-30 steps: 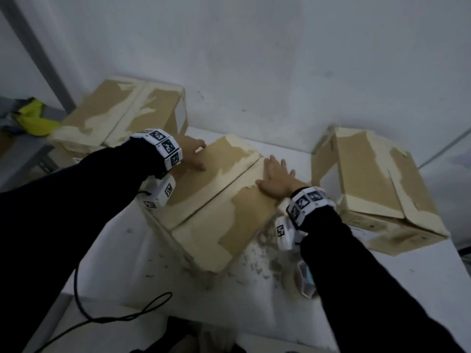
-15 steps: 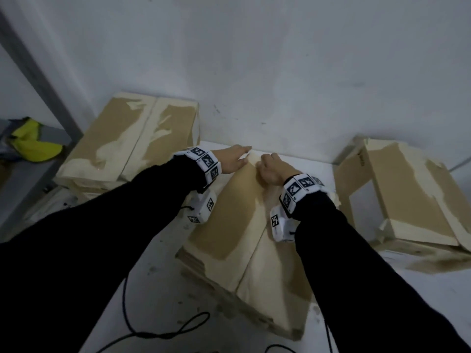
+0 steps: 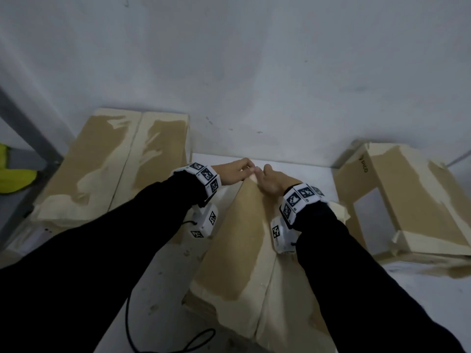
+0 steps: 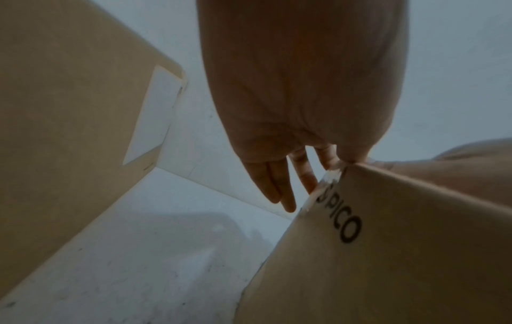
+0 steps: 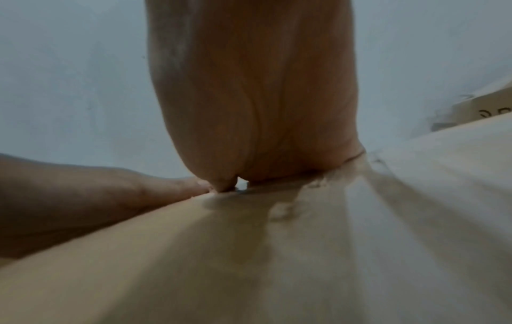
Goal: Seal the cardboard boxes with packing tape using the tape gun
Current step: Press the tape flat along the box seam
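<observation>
The middle cardboard box (image 3: 237,250), brown with pale torn-tape patches, lies on the white table (image 3: 163,271) in front of me. Both hands meet at its far corner. My left hand (image 3: 237,171) hangs over that corner with straight fingers (image 4: 277,188) pointing down its far side, beside the printed "PICO" face (image 4: 387,252). My right hand (image 3: 271,178) lies palm-down on the top panel (image 5: 249,252), with its fingers hooked over the far edge and hidden. No tape gun is in view.
A second box (image 3: 114,161) stands at the back left and a third, tilted box (image 3: 407,200) at the right. A white wall runs close behind. A black cable (image 3: 153,347) loops at the table's near edge. A grey post (image 3: 23,128) and a yellow item (image 3: 12,174) sit far left.
Both hands slid from flat on the box top to its far corner and now meet there. The box has turned, so its long side runs away from me.
</observation>
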